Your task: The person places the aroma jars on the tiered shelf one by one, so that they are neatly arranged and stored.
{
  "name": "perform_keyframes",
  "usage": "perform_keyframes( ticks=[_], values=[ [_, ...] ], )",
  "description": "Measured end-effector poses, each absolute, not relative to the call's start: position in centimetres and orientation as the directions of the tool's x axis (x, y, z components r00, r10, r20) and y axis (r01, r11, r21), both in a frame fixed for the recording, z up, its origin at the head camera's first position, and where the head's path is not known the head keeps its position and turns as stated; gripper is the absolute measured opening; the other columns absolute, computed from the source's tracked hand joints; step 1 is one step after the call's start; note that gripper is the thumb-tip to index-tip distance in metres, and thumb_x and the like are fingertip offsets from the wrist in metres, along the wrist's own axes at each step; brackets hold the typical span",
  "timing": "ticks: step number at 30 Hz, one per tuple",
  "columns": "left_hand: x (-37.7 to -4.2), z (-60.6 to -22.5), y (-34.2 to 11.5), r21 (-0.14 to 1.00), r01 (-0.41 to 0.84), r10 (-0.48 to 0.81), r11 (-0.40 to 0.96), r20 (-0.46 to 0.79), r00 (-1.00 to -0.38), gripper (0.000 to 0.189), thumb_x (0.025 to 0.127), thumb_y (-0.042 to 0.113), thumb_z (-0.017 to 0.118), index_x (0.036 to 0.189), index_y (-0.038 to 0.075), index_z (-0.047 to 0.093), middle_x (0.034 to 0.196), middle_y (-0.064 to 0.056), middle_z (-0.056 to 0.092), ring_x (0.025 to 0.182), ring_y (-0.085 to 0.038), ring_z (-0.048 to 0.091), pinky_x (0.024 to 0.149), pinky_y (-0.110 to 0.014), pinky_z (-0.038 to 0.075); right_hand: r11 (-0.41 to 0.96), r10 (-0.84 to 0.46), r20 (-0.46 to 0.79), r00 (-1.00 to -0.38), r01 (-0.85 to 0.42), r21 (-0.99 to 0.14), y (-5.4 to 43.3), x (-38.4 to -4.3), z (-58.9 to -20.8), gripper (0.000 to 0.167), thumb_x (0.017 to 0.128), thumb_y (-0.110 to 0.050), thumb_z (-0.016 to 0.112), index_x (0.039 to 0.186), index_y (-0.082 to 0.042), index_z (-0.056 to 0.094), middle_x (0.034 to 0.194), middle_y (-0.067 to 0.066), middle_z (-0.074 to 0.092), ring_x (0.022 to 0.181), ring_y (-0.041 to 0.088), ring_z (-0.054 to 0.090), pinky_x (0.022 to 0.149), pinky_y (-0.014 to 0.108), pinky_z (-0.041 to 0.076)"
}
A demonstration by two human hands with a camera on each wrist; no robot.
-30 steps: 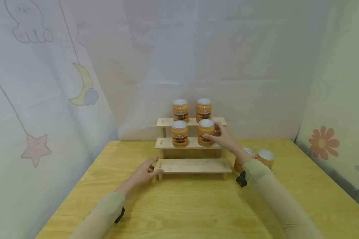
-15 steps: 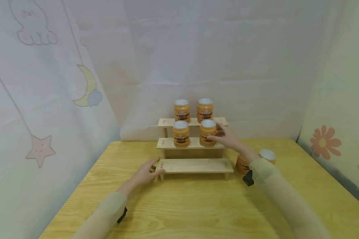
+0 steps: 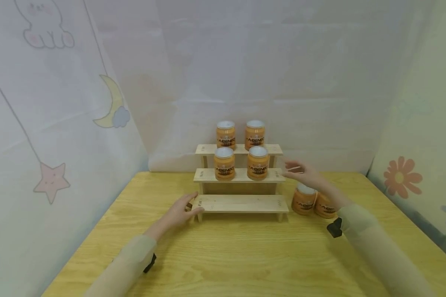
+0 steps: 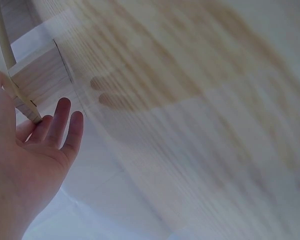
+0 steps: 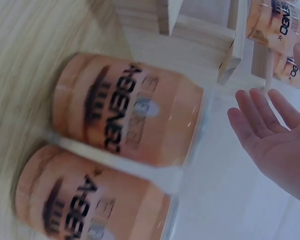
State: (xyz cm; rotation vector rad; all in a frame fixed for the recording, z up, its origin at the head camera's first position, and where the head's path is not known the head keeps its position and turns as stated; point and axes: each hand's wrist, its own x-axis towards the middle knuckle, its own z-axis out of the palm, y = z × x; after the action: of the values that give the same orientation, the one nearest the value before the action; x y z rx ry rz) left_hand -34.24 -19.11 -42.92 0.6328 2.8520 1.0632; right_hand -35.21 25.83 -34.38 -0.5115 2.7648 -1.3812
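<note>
The orange jar closest to the right hand stands upright on the middle tier of a three-tier wooden stand, to that hand's left and apart from it. The right hand itself is loosely spread and holds nothing, its fingertips hanging in the air just off the tier's end (the right wrist view shows its palm and extended fingers well). A matching jar stands on the same tier, farther left of the right hand and up beyond the left hand. Two more, the upper left jar and the upper right jar, stand on the top tier, behind that pair as seen from the hands.

The left hand, also relaxed and wide, touches the near end of the lowest tier with its thumb and a finger; how firmly it presses I cannot tell.

Below the right hand, on the wood-grained table, two more of these white-lidded jars stand side by side (one partly behind the right forearm). Pale sleeves cover both arms, and a small black device sits at each wrist. Past the left hand, a wall sheet carries a printed star and moon; beyond the right, a printed flower.
</note>
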Motion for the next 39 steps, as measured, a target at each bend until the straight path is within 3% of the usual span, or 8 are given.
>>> perform_keyframes(
  ticks=[9,14,21,32,39],
  values=[
    [-33.9,-42.5,-19.2,0.629,0.363,0.394,0.688,0.097,-0.914,0.077,0.089,0.047,0.06,0.148,0.008,0.029,0.146,-0.017,0.037,0.11,-0.031,0.054,0.089,-0.042,0.051,0.645,-0.355,0.115,-0.928,-0.332,-0.688,28.3,-33.2,-35.4,0.063,0.091,-0.034,0.062,0.139,0.0,0.04,0.14,0.026,0.041,0.123,0.045,0.044,0.098,0.054,0.043],
    [-33.9,-42.5,-19.2,0.624,0.366,0.39,0.69,0.105,-0.915,0.077,0.089,0.046,0.06,0.147,0.007,0.03,0.146,-0.017,0.037,0.11,-0.032,0.054,0.09,-0.042,0.05,0.699,-0.351,0.109,-0.93,-0.338,-0.631,28.5,-32.2,-35.7,0.064,0.091,-0.031,0.063,0.139,0.003,0.039,0.143,0.029,0.034,0.127,0.05,0.036,0.098,0.061,0.038],
    [-33.8,-42.6,-19.2,0.62,0.36,0.38,0.697,0.107,-0.919,0.077,0.089,0.048,0.059,0.147,0.008,0.03,0.146,-0.017,0.037,0.111,-0.031,0.054,0.09,-0.042,0.05,0.801,-0.303,0.109,-0.947,-0.315,-0.509,28.3,-31.7,-36.1,0.056,0.089,-0.027,0.065,0.133,0.004,0.048,0.131,0.028,0.05,0.117,0.044,0.048,0.089,0.055,0.045],
    [-33.8,-42.6,-19.2,0.613,0.346,0.366,0.711,0.097,-0.925,0.078,0.087,0.052,0.059,0.148,0.011,0.03,0.146,-0.014,0.038,0.11,-0.028,0.054,0.088,-0.04,0.051,0.808,-0.282,0.149,-0.948,-0.319,-0.495,28.8,-31.8,-37.1,0.064,0.084,-0.032,0.071,0.13,0.006,0.049,0.126,0.028,0.053,0.106,0.038,0.054,0.079,0.046,0.049],
    [-33.7,-42.8,-19.2,0.608,0.36,0.376,0.708,0.107,-0.92,0.078,0.088,0.051,0.059,0.147,0.01,0.031,0.146,-0.015,0.038,0.11,-0.029,0.055,0.088,-0.04,0.051,0.813,-0.278,0.141,-0.95,-0.311,-0.493,28.7,-31.4,-37.8,0.07,0.08,-0.026,0.075,0.133,0.007,0.043,0.127,0.03,0.05,0.106,0.042,0.054,0.079,0.049,0.05]
  ],
)
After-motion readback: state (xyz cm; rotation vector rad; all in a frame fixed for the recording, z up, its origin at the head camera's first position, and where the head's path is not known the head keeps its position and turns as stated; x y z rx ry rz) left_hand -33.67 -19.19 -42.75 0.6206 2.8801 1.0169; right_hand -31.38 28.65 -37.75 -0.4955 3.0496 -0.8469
